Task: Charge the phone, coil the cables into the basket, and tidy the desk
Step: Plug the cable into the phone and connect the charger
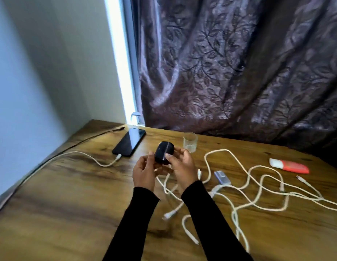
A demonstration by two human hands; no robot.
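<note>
- Both hands hold a small, glossy black oval case (162,153) above a wooden desk (69,204); the left hand (143,171) and right hand (182,166) curl their fingers around its sides.
- A flat black phone (129,141) lies at the far left with a white cable (85,157) plugged in.
- Loose white braided cables (258,187) tangle at right, near a clear glass (190,142) and a red-and-white pack (289,165).

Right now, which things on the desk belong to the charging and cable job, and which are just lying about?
Job: phone with its plugged white cable; loose white cables; black case held in both hands.
Lying about: glass, red-and-white item, small silver gadget.
</note>
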